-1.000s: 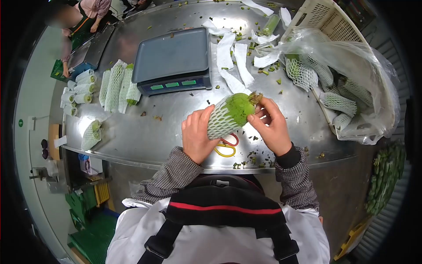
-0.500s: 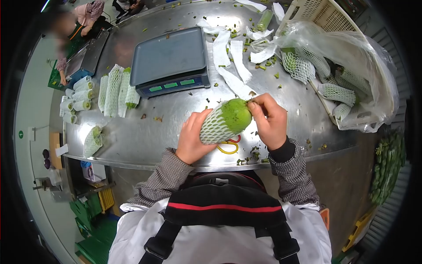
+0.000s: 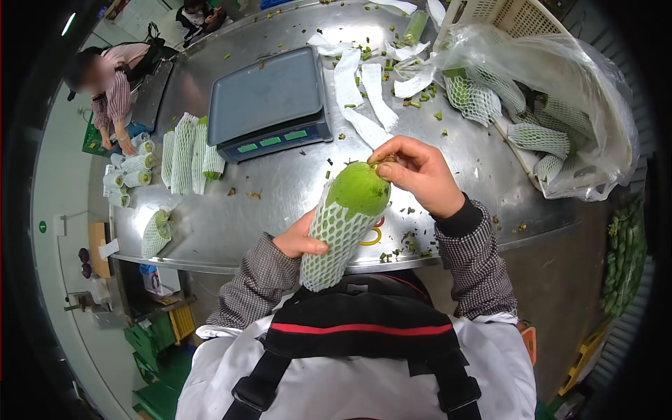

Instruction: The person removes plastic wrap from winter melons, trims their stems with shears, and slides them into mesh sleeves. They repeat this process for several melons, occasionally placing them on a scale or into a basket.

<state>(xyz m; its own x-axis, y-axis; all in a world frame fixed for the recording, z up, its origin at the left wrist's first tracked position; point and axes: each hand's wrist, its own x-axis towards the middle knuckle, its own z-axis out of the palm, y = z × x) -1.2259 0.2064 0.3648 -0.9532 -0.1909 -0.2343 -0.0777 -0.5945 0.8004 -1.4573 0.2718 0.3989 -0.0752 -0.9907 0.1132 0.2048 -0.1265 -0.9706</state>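
Observation:
A large green gourd [image 3: 358, 189], its lower part inside a white foam net [image 3: 336, 241], is held over the front of the metal table. My left hand [image 3: 301, 236] is wrapped round the netted part, thumb on the front. At the gourd's bare top end, my right hand [image 3: 418, 173] pinches a small brown bit [image 3: 390, 159] between thumb and fingers. Scissors with yellow and red handles [image 3: 371, 236] lie partly hidden behind the gourd, with green scraps nearby.
A scale [image 3: 269, 98] stands behind my hands. Netted gourds lie left of it [image 3: 183, 154]. A plastic-lined crate [image 3: 500, 129] of netted gourds is at the right. White strips [image 3: 378, 94] lie on the table [image 3: 280, 189]. A person [image 3: 115, 91] handles netted pieces at the far left.
The gourd has tilted more upright and moved down-left, with its netted end now over the table's front edge. My left hand is lower on the net. The person at far left has both hands at the netted pieces.

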